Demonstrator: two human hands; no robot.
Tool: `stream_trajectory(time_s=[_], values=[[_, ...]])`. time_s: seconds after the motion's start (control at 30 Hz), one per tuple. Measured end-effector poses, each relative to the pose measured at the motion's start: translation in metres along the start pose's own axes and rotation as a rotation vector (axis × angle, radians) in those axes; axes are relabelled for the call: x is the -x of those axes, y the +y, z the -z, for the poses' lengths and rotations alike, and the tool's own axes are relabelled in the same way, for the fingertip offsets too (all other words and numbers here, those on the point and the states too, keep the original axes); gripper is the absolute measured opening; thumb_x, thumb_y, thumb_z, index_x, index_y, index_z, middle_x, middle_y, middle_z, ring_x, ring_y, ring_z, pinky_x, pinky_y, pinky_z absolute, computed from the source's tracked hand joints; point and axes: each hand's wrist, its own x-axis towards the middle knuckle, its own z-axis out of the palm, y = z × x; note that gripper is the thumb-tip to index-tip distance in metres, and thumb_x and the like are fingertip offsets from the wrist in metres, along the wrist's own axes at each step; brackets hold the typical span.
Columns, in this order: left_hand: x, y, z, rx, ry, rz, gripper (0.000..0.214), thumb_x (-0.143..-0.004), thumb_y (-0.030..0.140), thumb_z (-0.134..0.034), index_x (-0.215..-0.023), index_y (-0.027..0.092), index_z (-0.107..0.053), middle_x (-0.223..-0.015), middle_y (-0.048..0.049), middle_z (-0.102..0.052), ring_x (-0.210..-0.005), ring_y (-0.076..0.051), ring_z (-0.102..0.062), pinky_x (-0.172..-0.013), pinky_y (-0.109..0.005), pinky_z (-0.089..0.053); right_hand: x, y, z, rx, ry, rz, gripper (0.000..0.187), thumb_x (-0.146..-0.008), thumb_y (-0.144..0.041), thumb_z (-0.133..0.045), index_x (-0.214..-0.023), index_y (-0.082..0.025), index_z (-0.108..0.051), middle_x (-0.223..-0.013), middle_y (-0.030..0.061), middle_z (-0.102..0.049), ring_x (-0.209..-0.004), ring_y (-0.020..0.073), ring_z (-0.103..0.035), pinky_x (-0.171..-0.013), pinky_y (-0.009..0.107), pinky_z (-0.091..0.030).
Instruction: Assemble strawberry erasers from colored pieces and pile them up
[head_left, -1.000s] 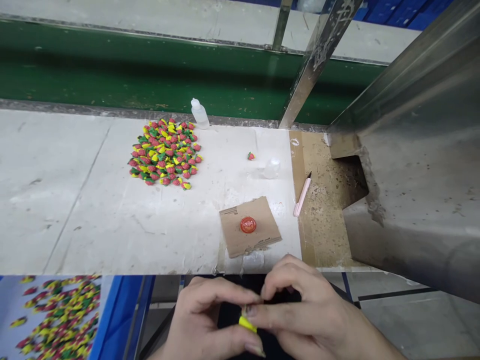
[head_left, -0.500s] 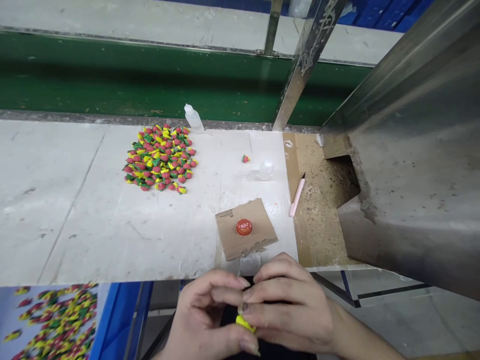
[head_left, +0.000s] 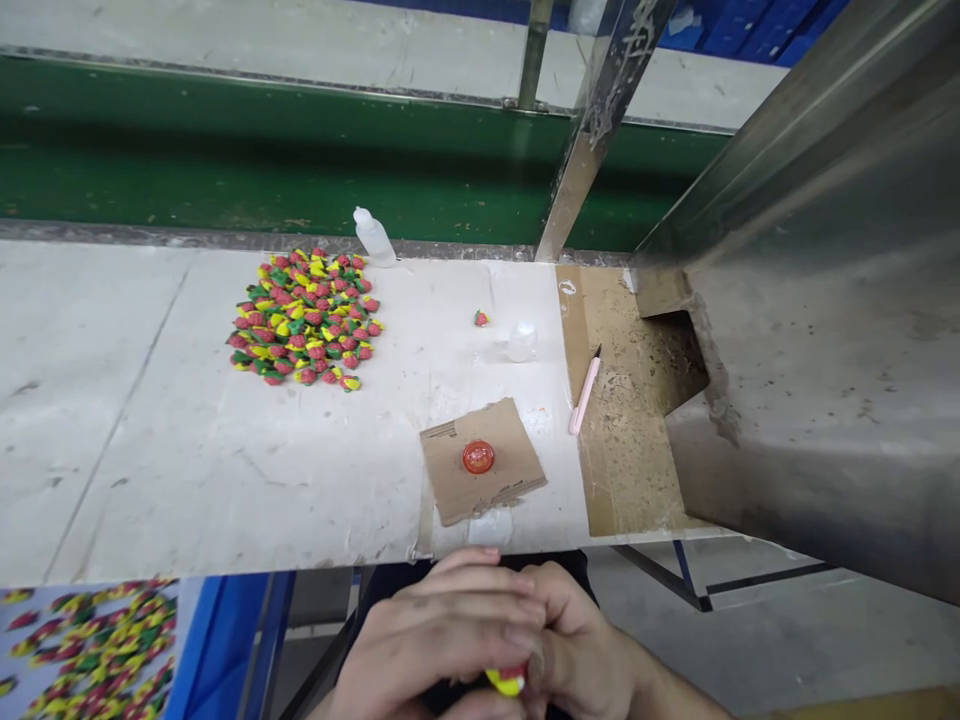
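Low in the view, my left hand (head_left: 427,640) and my right hand (head_left: 577,650) press together around a small yellow and red piece (head_left: 506,682), which is mostly hidden by my fingers. It looks like the strawberry-shaped pieces in a heap (head_left: 300,320) on the white bench top (head_left: 150,470). One loose strawberry piece (head_left: 481,318) lies to the right of the heap. A square of torn cardboard (head_left: 510,440) lies just beyond my hands, with a round red cap (head_left: 478,457) on it.
A clear plastic dropper bottle (head_left: 373,238) stands behind the heap. A pink craft knife (head_left: 585,396) lies on a brown strip. A blue bin (head_left: 90,640) of similar pieces sits below left. A steel hopper (head_left: 825,350) fills the right side, with a green belt (head_left: 262,170) behind.
My hands have closed further over the yellow piece and cover more of it, with a little red now showing. The whole scene has drifted left and slightly down in view.
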Motion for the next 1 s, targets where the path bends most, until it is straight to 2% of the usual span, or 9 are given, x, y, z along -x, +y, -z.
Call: stream_trajectory(time_s=[0.1,0.27,0.33,0.47,0.6,0.77,0.87,1.0], values=[[0.000,0.004,0.001,-0.010,-0.006,-0.047,0.034,-0.099,0.027,-0.071,-0.133,0.024,-0.071,-0.113,-0.0117,-0.086,-0.104,-0.027,-0.083,-0.106,-0.036,-0.061,0.004,0.009,-0.001,-0.048,0.004,-0.037,0.063,-0.084,-0.075,-0.075,-0.071,-0.017,-0.056,-0.057,-0.0059,-0.044,-0.047,0.0045,-0.034,-0.047,0.018,-0.026],[0.002,0.008,-0.004,0.029,-0.010,-0.049,0.020,-0.105,0.024,-0.060,-0.120,0.017,-0.071,-0.101,-0.0122,-0.086,-0.098,-0.023,-0.083,-0.108,-0.031,-0.059,0.005,-0.001,-0.013,-0.094,0.104,-0.087,0.064,-0.075,-0.073,-0.085,-0.070,-0.018,-0.054,-0.067,-0.0034,-0.045,-0.059,0.0075,-0.036,-0.058,0.023,-0.030],[0.004,0.007,-0.008,0.033,0.034,-0.024,0.017,-0.105,0.025,-0.061,-0.117,0.018,-0.071,-0.099,-0.0115,-0.086,-0.096,-0.022,-0.083,-0.107,-0.031,-0.059,0.005,-0.003,-0.018,-0.135,0.135,-0.092,0.064,-0.074,-0.074,-0.085,-0.068,-0.019,-0.054,-0.061,-0.0047,-0.043,-0.054,0.0068,-0.034,-0.054,0.023,-0.027],[0.008,0.001,-0.013,0.041,0.099,-0.003,0.017,-0.104,0.027,-0.063,-0.115,0.019,-0.073,-0.092,-0.0089,-0.086,-0.090,-0.021,-0.084,-0.105,-0.029,-0.060,0.002,0.005,-0.018,-0.244,0.086,-0.098,0.065,-0.075,-0.074,-0.084,-0.068,-0.020,-0.050,-0.051,-0.0106,-0.036,-0.040,0.0020,-0.025,-0.042,0.020,-0.018],[0.008,-0.001,-0.011,0.019,0.097,0.017,0.023,-0.104,0.029,-0.064,-0.123,0.021,-0.073,-0.101,-0.0095,-0.087,-0.094,-0.021,-0.084,-0.107,-0.030,-0.060,-0.002,0.011,-0.016,-0.289,0.054,-0.104,0.066,-0.077,-0.075,-0.082,-0.068,-0.020,-0.046,-0.047,-0.0129,-0.032,-0.036,0.0007,-0.021,-0.039,0.018,-0.017],[0.007,0.000,-0.003,0.018,0.065,-0.015,0.033,-0.097,0.032,-0.075,-0.129,0.026,-0.070,-0.105,-0.0065,-0.088,-0.097,-0.022,-0.084,-0.106,-0.029,-0.060,-0.005,-0.001,-0.018,-0.209,0.067,-0.115,0.063,-0.072,-0.078,-0.084,-0.072,-0.018,-0.064,-0.056,-0.0075,-0.040,-0.049,0.0057,-0.033,-0.049,0.021,-0.024],[0.005,0.000,0.001,-0.015,0.070,-0.046,0.039,-0.091,0.030,-0.082,-0.128,0.025,-0.070,-0.104,-0.0059,-0.088,-0.096,-0.022,-0.084,-0.106,-0.029,-0.061,-0.003,-0.005,-0.017,-0.144,0.070,-0.151,0.064,-0.073,-0.081,-0.081,-0.079,-0.018,-0.073,-0.058,-0.0062,-0.041,-0.049,0.0067,-0.032,-0.052,0.024,-0.026],[0.002,-0.001,0.005,-0.066,0.034,-0.036,0.034,-0.095,0.029,-0.077,-0.128,0.025,-0.071,-0.100,-0.0057,-0.089,-0.090,-0.021,-0.085,-0.102,-0.028,-0.063,-0.001,0.004,-0.015,-0.144,0.052,-0.165,0.065,-0.078,-0.083,-0.075,-0.088,-0.019,-0.077,-0.056,-0.0054,-0.043,-0.047,0.0071,-0.032,-0.052,0.025,-0.027]])
